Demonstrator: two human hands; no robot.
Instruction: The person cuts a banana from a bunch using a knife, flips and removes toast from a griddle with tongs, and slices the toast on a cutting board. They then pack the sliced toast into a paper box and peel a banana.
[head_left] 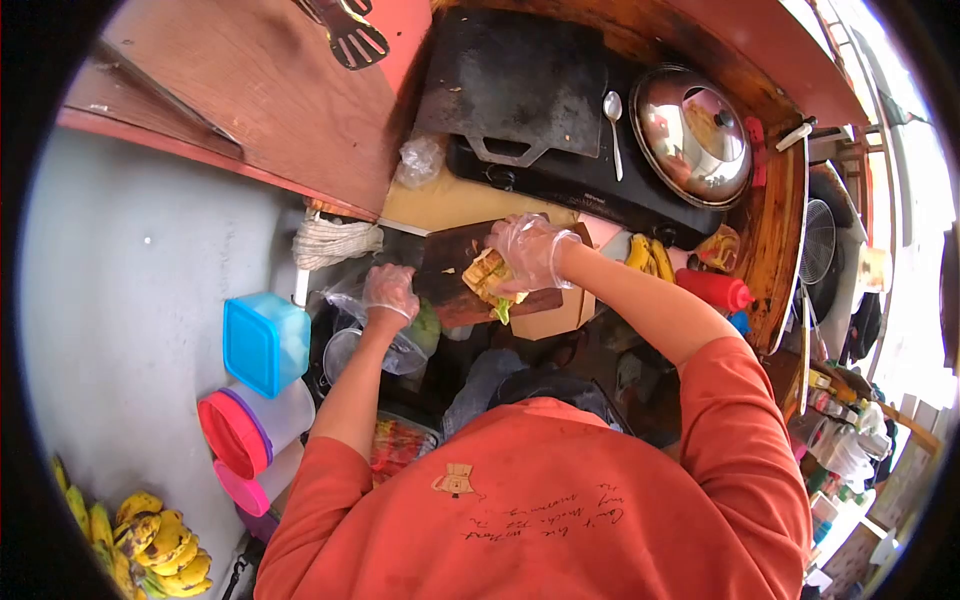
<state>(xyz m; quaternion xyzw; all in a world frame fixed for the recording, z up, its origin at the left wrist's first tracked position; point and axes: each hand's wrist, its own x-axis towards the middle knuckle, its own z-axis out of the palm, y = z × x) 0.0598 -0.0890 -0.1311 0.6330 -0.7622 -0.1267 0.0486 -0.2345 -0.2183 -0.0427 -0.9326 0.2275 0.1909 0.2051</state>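
In the head view, my right hand (530,248), in a clear plastic glove, is closed over one side of a toasted sandwich (486,274). Green lettuce (503,312) pokes out of the sandwich's near edge. Underneath lies a dark wooden cutting board (445,262). At the board's left edge, my left hand (390,290), gloved as well, has its fingers curled in. What it holds, if anything, is hidden. Just below that hand are a clear plastic bag (350,298) and a round container (342,355).
Beyond the board stands a black stove (590,185) with a flat griddle (515,85), a spoon (614,130) and a lidded pan (692,135). Bananas (650,257) and a red squeeze bottle (715,289) sit to the right. Plastic tubs (250,345) line the left.
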